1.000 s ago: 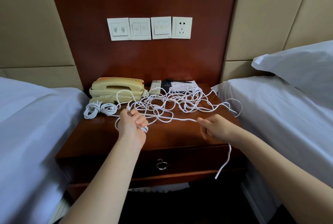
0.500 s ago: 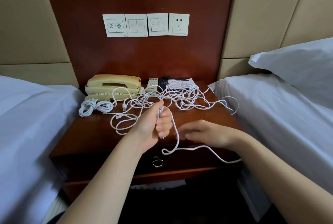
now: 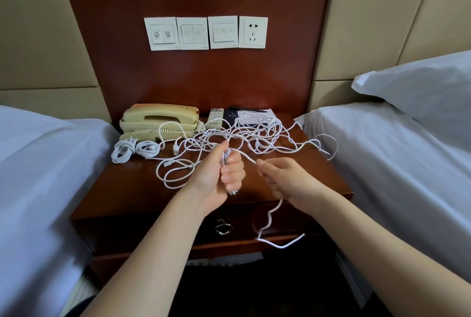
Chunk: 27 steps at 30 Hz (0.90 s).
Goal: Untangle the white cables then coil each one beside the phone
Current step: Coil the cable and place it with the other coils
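Mid-frame, your left hand (image 3: pixel 224 172) clenches gathered loops of thin white cable (image 3: pixel 226 156), and your right hand (image 3: pixel 284 178) pinches the same strand. The tangle (image 3: pixel 257 135) sprawls right of the cream plastic telephone (image 3: pixel 160 120). It looks light, limp and snag-prone, so grip close to your fist.

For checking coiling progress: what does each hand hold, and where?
The left hand grips a looped bundle of white cable in its fist; the right hand holds the loose strand leading from it.
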Motion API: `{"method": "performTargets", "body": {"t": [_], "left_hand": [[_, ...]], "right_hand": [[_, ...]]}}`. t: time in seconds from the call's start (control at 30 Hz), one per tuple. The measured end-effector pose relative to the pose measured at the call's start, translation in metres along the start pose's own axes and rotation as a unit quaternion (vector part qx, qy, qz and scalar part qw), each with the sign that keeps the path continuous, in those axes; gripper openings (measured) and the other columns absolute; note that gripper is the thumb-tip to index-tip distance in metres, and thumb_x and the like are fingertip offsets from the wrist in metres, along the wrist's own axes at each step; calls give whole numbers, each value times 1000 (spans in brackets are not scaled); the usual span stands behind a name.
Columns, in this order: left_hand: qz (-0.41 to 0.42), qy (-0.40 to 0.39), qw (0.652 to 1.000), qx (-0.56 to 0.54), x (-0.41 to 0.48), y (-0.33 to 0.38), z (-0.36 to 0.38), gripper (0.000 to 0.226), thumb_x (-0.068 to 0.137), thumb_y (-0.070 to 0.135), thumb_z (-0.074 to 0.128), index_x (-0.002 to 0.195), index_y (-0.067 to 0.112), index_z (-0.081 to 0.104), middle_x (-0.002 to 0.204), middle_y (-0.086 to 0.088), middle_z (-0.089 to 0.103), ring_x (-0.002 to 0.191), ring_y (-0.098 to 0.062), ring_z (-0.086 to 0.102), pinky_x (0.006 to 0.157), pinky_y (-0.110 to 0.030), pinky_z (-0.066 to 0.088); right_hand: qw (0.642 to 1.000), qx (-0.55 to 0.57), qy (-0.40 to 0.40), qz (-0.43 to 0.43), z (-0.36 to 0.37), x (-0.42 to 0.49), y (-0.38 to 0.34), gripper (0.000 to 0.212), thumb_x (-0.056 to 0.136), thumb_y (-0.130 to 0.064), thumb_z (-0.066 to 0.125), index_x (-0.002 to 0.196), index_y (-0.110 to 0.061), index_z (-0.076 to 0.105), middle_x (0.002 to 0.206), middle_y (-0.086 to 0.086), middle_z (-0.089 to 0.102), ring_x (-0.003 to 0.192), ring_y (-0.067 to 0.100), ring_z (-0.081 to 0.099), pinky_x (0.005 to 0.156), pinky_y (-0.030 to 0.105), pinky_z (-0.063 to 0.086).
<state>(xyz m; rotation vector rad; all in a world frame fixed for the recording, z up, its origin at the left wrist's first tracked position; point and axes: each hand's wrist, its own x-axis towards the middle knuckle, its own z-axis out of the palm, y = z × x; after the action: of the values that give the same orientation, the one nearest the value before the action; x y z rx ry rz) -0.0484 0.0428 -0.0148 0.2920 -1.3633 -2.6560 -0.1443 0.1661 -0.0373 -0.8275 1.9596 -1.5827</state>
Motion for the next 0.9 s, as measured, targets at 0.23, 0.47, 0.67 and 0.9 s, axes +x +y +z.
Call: {"method": "performTargets", "body": {"t": [0.23, 0.47, 0.67, 0.9], "left_hand": [[60, 69, 985, -146, 7, 0, 5, 50, 102, 40, 25, 59, 16, 34, 39, 7, 26, 30, -5, 25, 31, -16, 22], [110, 191, 973, -65, 19, 2, -4, 47, 103, 37, 24, 63, 14, 36, 38, 7, 29, 30, -6, 27, 34, -14, 24], [117, 227, 964, 76, 25, -1, -6, 49, 103, 35, 26, 62, 11, 39, 34, 4, 33, 30, -10, 33, 37, -18, 31], [-59, 70, 937, 336, 10, -16, 0, 64, 102, 44, 20, 62, 5, 52, 44, -5, 51, 39, -16, 49, 40, -21, 37]], "right_hand": [[929, -339, -42, -144, 24, -6, 3, 32, 95, -20, 48, 65, -12, 54, 59, -3, 50, 54, 5, 43, 57, 17, 33], [908, -373, -121, -148, 31, -22, -9, 31, 97, -21, 45, 74, -9, 61, 60, -8, 48, 57, 6, 46, 55, 15, 34], [884, -398, -63, -236, 18, -25, -19, 34, 95, -28, 52, 66, -10, 53, 57, 0, 48, 58, 22, 47, 63, 38, 41], [891, -364, 31, -269, -4, -15, -24, 35, 81, -32, 72, 59, -30, 45, 48, -13, 44, 53, 1, 45, 53, 17, 31]]}}
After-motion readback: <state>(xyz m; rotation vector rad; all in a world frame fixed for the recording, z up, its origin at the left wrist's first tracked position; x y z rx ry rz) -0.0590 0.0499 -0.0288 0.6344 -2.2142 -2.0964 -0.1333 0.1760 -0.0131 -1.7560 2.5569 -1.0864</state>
